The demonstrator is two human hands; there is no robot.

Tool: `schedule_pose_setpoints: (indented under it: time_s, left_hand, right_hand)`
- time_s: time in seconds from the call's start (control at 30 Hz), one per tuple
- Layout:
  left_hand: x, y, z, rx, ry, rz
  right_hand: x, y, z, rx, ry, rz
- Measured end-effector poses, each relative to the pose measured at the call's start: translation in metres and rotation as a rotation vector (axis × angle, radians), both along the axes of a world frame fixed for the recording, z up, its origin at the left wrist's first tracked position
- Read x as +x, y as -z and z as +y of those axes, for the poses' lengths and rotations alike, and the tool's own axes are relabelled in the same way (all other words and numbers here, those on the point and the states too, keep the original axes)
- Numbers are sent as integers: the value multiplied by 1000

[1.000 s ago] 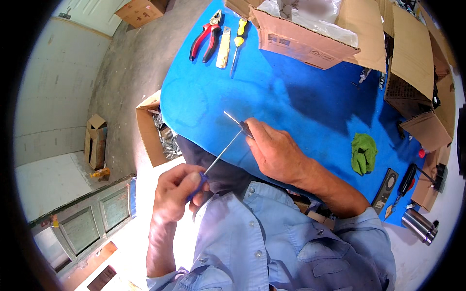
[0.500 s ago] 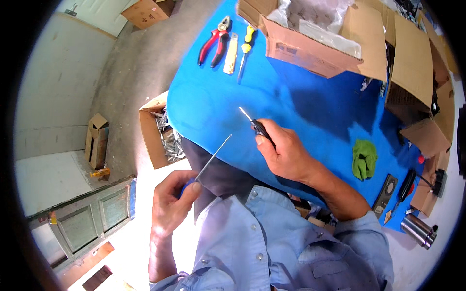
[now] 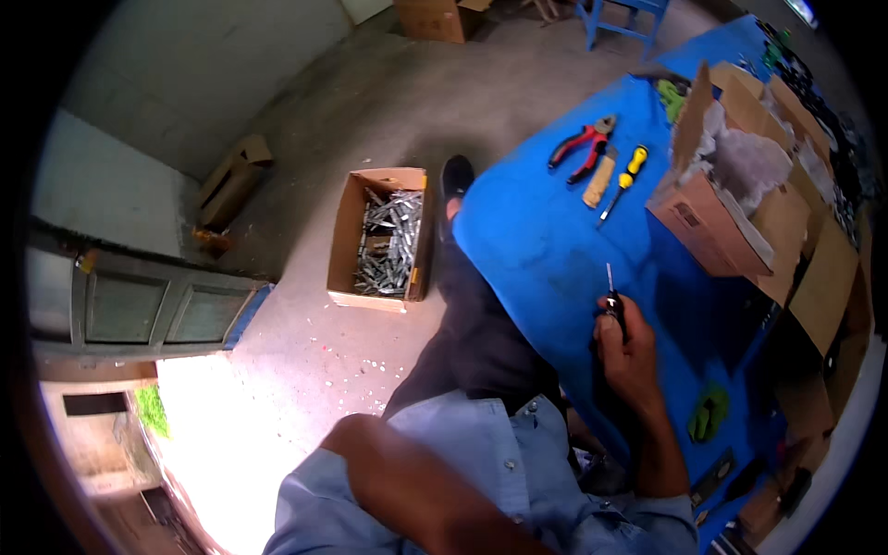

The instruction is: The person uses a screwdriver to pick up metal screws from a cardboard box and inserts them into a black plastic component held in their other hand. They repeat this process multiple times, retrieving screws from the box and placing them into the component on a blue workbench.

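My right hand point(image 3: 631, 356) is closed around a small screwdriver point(image 3: 615, 305) with a dark handle, its thin metal shaft pointing away from me over the blue-covered table point(image 3: 546, 268). My left forearm point(image 3: 416, 490) bends across my shirt toward the lower edge, and the left hand is out of the picture. Beyond the right hand lie a yellow-and-black screwdriver point(image 3: 634, 169), a flat tan-handled tool point(image 3: 599, 180) and red-and-black pliers point(image 3: 575, 159).
A carton point(image 3: 339, 250) of silvery metal parts stands on the floor, left of my leg. An opened carton point(image 3: 703, 227) with plastic lining sits on the table's right side. A green cloth point(image 3: 709, 413) lies nearer, and a blue stool point(image 3: 622, 23) stands at the back.
The view has swung left. My left hand, which held a blue-handled tool with a long thin shaft, has left the picture; its forearm now crosses my body. The right hand keeps its screwdriver.
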State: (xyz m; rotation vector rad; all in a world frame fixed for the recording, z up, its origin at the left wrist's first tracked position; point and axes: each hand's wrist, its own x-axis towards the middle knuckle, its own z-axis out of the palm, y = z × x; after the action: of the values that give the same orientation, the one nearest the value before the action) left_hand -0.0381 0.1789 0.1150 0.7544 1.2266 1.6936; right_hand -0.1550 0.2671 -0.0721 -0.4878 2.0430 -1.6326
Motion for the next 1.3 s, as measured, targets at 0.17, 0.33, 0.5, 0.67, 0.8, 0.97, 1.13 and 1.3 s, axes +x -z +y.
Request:
schedule_pose_setpoints:
  time_s: [0.17,0.33,0.5,0.67,0.8,0.97,1.13,1.3]
  left_hand:
    - [-8,-32,-24,-212,-66,-278]
    - [34,3,-89,-669,-936,-311]
    - [62,76,-139,-732,-1451,-222]
    - [61,89,-121,-925,-1317,0]
    - [60,93,-117,-1003,-1216,187]
    - [50,92,-112,-1035,-1214,514]
    - [49,96,-108,-995,-1226,579]
    - [47,96,-107,-999,-1227,607]
  right_hand:
    - [-7,5,1,5,-31,54]
    - [-8,4,1,-41,-58,62]
    - [-6,-4,-1,-99,-17,119]
    - [-6,-5,2,-72,-47,95]
    - [-6,-1,5,-105,-68,125]
    - [-7,-5,6,-108,-95,168]
    - [-5,-4,5,-119,-117,230]
    - [-2,-6,4,-129,-143,273]
